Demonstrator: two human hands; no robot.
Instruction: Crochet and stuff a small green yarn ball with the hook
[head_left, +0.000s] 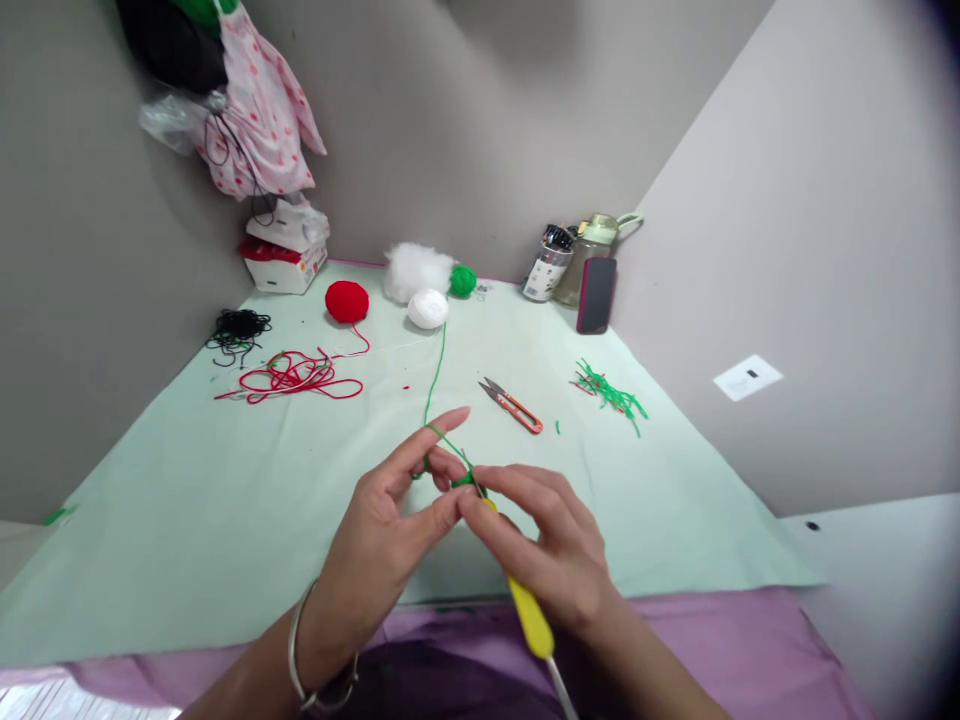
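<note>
Pinching hand: the left hand is closed, thumb and middle finger nipping the green stitches; its forefinger is raised, with the yarn looped over it.
Hook hand: the right hand, at 3 o'clock of the left, is curled narrow round the crochet hook, fingertips up near the hook's head.
Hook: smooth yellow handle, rounded, with a thin grey metal shank running out at 5 o'clock.
Stitches: a tiny, tight, fuzzy green knot between both hands, low over the cloth's near edge.
Bracelet: a thin, hard silver ring on the left wrist.
Risk, slip: the piece looks very small, so a slack pinch could let the loop drop off the hook.
Risk, snag: the green yarn runs taut toward 12 o'clock, and a hard tug would likely roll its ball.
Cloth: pale green, flat, matte.
Snips: orange handles and pointed steel blades, near the yarn at 1 o'clock of the hands. They could nick it.
Scraps: short green offcuts at 2 o'clock.
Red tangle: loose loops at 10 o'clock, prone to knotting.
Balls: red ball, white ball and green ball, round and wound, at 12 o'clock.
Stuffing: a white fluffy tuft just behind them.
</note>
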